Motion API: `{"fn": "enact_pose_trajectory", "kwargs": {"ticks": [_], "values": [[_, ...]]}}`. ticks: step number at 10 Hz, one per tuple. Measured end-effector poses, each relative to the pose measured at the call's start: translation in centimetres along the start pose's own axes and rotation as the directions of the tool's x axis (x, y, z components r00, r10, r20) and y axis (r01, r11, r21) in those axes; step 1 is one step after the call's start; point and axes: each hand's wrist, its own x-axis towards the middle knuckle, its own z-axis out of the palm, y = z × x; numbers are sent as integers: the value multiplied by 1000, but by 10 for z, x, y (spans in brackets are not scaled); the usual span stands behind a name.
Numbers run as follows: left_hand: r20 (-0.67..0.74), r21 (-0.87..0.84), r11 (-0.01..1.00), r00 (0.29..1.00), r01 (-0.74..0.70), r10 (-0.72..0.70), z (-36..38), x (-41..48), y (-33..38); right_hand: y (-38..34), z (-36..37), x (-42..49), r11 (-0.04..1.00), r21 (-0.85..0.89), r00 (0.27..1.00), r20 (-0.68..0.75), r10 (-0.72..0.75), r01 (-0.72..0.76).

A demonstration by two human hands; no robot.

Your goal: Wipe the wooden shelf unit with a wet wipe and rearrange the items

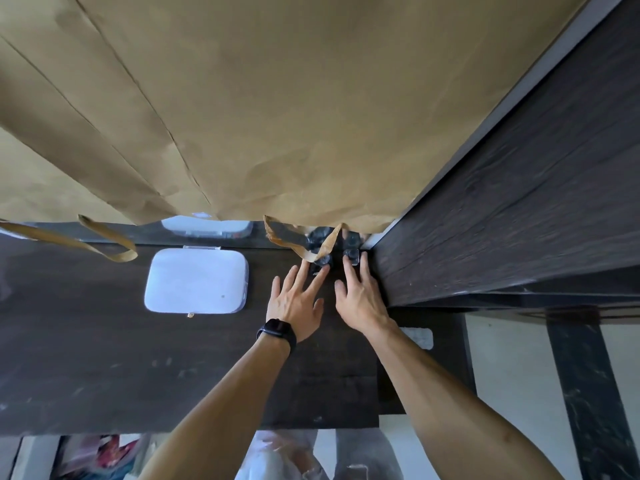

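1. Left hand (297, 308), watch (277, 332) at the wrist: fingers spread and flat, gripping nothing, tips touching one of the small clear glass pieces (323, 261) at the back of the shelf.
2. Right hand (360, 299): likewise spread, empty, fingertips against a second clear piece (351, 255), close beside the dark side panel (502, 209).
3. Glass cluster tucked into the rear right corner, partly under the hanging brown paper bag (277, 98) (exact count and shape too blurred to tell; a reflection behind doubles them).
4. Likely handling: small, hard, smooth, light, probably slippery and breakable. Best pinched at the sides between thumb and fingers, one per hand, lifted straight up rather than dragged. Risk of clinking together or snagging the bag handle (311, 247) draped just over them.
5. Further left, apart from the hands: white wipe pack (197, 280) lying flat on the dark wooden shelf (86, 341), lid shut. Probably soft-bodied and light; easy to slide or lift by its edges.
6. A second paper handle (104, 242) dangling at far left, above the shelf.
7. Shelf surface showing pale smudges near the front (wiping seemingly still needed). No wipe in either hand.
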Motion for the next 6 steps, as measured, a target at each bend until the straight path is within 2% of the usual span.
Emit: {"fn": "enact_pose_trajectory", "kwargs": {"ticks": [1, 2, 3, 4, 5, 6], "values": [[-58, -44, 999, 998, -29, 27, -5, -5, 1, 0, -9, -16, 998, 38, 998, -24, -52, 52], [-68, -35, 999, 998, -12, 10, -11, -26, 6, 8, -19, -44, 994, 73, 996, 12, -88, 87], [-83, -55, 995, 993, 86, -90, -19, -51, 17, 24, -40, -77, 983, 59, 982, 53, -179, 176], [-109, -56, 989, 984, 133, -139, -21, -82, 37, 45, -67, -108, 954, 14, 954, 14, -301, 300], [-223, -45, 994, 969, 102, -110, -21, -107, 64, 66, -106, -134, 921, -19, 917, -97, -388, 388], [-374, -4, 999, 926, -54, 49, -22, -118, 99, 85, -143, -157, 890, -28, 855, -263, -447, 456]]}}
